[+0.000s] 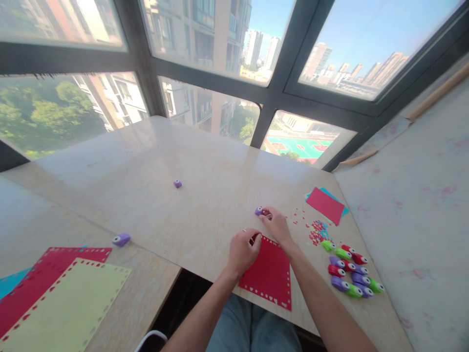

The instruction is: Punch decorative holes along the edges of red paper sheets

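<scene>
A red paper sheet [270,274] with punched shapes along its edges lies at the table's near edge. My left hand [243,251] pinches its top left corner. Just beyond the sheet, my right hand [276,226] holds a small purple paper punch [259,211] on the table [205,195]. Red and blue paper bits [317,231] are scattered to the right of my right hand.
Several purple, red and green punches [351,274] cluster at the right. Red and blue sheets [326,205] lie behind them. Loose purple punches [178,184] [121,239] sit further left. Yellow, red and blue sheets [66,303] lie stacked at the lower left.
</scene>
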A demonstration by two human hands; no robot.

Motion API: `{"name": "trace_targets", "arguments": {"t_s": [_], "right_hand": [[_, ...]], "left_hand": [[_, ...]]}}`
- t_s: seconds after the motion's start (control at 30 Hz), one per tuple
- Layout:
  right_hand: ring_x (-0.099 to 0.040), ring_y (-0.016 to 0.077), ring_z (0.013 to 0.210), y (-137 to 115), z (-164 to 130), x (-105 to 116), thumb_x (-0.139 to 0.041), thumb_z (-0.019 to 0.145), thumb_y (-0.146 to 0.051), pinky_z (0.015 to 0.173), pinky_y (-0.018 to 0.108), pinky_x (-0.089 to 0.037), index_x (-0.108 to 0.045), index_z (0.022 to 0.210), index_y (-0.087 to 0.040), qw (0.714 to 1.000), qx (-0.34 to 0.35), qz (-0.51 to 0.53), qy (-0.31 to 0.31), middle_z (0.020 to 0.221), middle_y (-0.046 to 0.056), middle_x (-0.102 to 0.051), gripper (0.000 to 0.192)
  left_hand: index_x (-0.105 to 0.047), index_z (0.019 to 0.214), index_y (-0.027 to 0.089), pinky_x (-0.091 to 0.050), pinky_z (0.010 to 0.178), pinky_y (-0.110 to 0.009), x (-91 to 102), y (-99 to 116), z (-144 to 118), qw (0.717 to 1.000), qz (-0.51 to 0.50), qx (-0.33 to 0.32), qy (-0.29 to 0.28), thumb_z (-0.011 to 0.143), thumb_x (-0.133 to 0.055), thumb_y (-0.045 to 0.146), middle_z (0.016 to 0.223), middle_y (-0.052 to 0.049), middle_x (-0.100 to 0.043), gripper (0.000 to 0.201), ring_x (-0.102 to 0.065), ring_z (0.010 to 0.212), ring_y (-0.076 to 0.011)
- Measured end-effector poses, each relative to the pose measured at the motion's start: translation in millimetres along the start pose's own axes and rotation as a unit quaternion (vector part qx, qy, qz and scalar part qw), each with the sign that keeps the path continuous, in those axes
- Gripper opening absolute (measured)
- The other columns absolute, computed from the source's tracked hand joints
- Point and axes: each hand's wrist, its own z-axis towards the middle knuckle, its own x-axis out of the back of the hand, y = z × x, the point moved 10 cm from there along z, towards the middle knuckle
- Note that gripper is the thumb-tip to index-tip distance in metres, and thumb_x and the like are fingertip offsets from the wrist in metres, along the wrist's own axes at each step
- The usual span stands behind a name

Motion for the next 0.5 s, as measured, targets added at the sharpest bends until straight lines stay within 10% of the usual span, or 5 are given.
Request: {"name": "trace_targets", "arguments": {"t_s": [0.2,0.37,0.5], "right_hand": [[-0.067,0.0239,0.084,-64,29,-59,-0.057,0.079,-0.013,0.081,0.039,-0.050,-0.069,0.095,-0.017,0.995,0.043,-0.046,-0.072,0.090,0.009,-0.072,0.020],[-0.068,0.0219,0.096,-122,39,-133,-0.068,0.075,-0.013,0.086,0.036,-0.053,-0.067,0.111,-0.016,0.940,0.065,0.177,-0.284,0.104,0.011,-0.072,0.037],[-0.070,0.0201,0.087,-121,34,-137,-0.065,0.078,-0.018,0.082,0.036,-0.056,-0.065,0.115,-0.015,0.916,0.046,0.241,-0.317,0.101,0.012,-0.073,0.037]], "left_hand": [[-0.063,0.072,0.018,-0.032,0.058,-0.028,2.1,-6,-1,1.000,0.004,0.011,0.020,0.087,-0.050,0.022,0.072,-0.005,-0.066,0.020,-0.055,0.063,-0.0163],[-0.059,0.068,0.016,-0.025,0.055,-0.027,-0.9,-11,0,0.999,0.031,0.026,0.018,0.079,-0.051,0.017,0.065,-0.004,-0.062,0.014,-0.051,0.058,-0.0152],[-0.063,0.072,0.016,-0.027,0.056,-0.027,0.1,-8,-1,0.999,0.020,0.013,0.026,0.080,-0.051,0.016,0.068,-0.004,-0.064,0.014,-0.052,0.061,-0.0155]]}}
